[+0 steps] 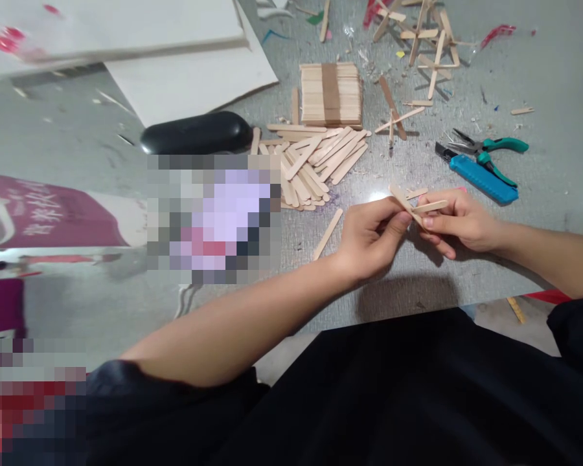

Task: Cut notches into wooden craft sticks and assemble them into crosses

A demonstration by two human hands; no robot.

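My left hand [373,236] and my right hand [459,220] meet over the grey table [539,213], near its front edge. Together they pinch a small piece made of crossed wooden craft sticks [412,204]. The left thumb and fingers close on its lower left stick. The right fingers close on the stick that points right. A single loose stick [328,233] lies on the table just left of my left hand.
A loose heap of sticks [315,162] and a banded bundle [331,94] lie behind the hands. Glued stick crosses [425,42] sit further back. Teal pliers [490,147] and a blue utility knife [480,176] lie at right. A black case [197,133], white boards [184,77] and a purple bag [53,213] are at left.
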